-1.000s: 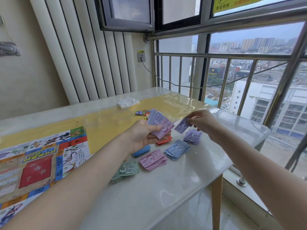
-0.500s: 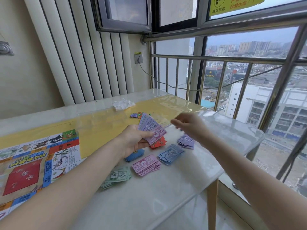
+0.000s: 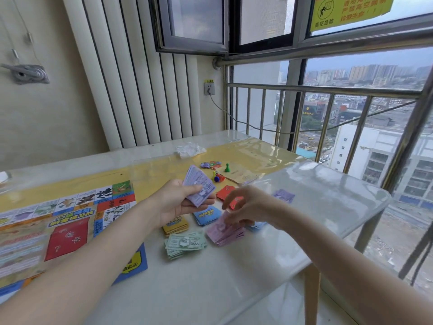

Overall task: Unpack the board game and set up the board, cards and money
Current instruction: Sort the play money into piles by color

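The game board (image 3: 68, 233) lies flat at the left of the table. My left hand (image 3: 173, 204) grips a fanned stack of purple play notes (image 3: 199, 185) above the table. My right hand (image 3: 250, 206) reaches down over the pink money pile (image 3: 226, 232), its fingertips pinching the top pink note. Around it lie a green money pile (image 3: 185, 242), a purple pile (image 3: 283, 195) and a pale blue pile (image 3: 257, 225), mostly hidden by my right hand. A blue card deck (image 3: 207, 214), a yellow deck (image 3: 175, 225) and red cards (image 3: 225, 191) sit between them.
Pawns (image 3: 226, 167), small coloured tokens (image 3: 210, 164) and a beige sheet (image 3: 239, 175) lie farther back. A crumpled plastic wrapper (image 3: 189, 147) is near the wall. The table's rounded edge (image 3: 365, 221) runs along a metal railing (image 3: 328, 90) and window on the right.
My right hand put a purple note on the purple pile, came back to the held stack, then moved down to the pink pile. My view has shifted closer and lower.
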The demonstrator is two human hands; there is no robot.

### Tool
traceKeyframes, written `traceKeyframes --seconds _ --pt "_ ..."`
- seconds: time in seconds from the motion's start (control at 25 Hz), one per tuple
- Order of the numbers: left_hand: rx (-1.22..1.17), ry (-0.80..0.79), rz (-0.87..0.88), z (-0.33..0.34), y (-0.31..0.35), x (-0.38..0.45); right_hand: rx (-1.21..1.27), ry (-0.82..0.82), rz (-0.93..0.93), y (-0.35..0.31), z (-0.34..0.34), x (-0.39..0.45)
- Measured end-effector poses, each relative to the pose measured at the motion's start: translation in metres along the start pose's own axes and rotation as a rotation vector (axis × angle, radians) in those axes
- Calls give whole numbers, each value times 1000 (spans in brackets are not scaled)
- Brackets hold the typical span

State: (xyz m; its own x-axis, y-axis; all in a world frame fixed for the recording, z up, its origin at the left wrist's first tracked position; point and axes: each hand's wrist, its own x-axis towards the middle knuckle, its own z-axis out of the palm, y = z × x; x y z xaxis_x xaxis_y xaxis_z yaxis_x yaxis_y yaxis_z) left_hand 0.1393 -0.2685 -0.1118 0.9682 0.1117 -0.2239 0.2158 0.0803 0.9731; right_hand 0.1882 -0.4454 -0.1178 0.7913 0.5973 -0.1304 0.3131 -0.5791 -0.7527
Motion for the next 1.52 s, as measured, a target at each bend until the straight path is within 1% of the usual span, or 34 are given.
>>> traceKeyframes --seconds 0.08,0.12,0.16,0.2,0.32,0.4,0.52,0.6,0.68,0.8,0.96,1.04,1.12,1.24,1.36,1.52 --pt "12 -2 -4 -3 -3 -5 -398 66 5 -3 10 -3" --pt "17 -7 -8 -3 -4 -7 -509 89 6 -4 12 -4" --pt "21 -8 -11 -2 -5 -9 -538 106 -2 -6 12 -6" --pt "35 -4 -13 -1 -6 -11 -507 123 -21 -8 10 -7" --pt "97 15 -4 -1 -5 -15 -129 213 -54 -19 1 -5" --pt "97 -8 -7 -2 -5 -18 63 206 -61 -26 0 -2" --pt "47 -71 -26 -5 -2 -24 157 178 -65 -26 6 0" --pt "-59 -93 -38 -10 -1 -25 212 198 -59 -26 8 1" --pt "-116 -85 -29 -15 0 -27 241 197 -71 -28 6 0" --pt "-30 -31 4 -18 2 -27 260 178 -100 -33 2 1" --pt "5 8 45 -13 6 -24 423 152 -110 -37 6 3" --pt "-18 2 55 -12 6 -22 466 177 -112 -36 7 6" --pt "-64 -24 58 -11 7 -21 484 235 -115 -34 6 9" --pt "-62 -7 85 -8 7 -18 485 275 -114 -31 4 12" --pt "-67 47 92 -7 8 -16 420 249 -136 -34 3 10" --pt "-163 12 76 -1 12 -12 299 281 -147 -31 -6 6"
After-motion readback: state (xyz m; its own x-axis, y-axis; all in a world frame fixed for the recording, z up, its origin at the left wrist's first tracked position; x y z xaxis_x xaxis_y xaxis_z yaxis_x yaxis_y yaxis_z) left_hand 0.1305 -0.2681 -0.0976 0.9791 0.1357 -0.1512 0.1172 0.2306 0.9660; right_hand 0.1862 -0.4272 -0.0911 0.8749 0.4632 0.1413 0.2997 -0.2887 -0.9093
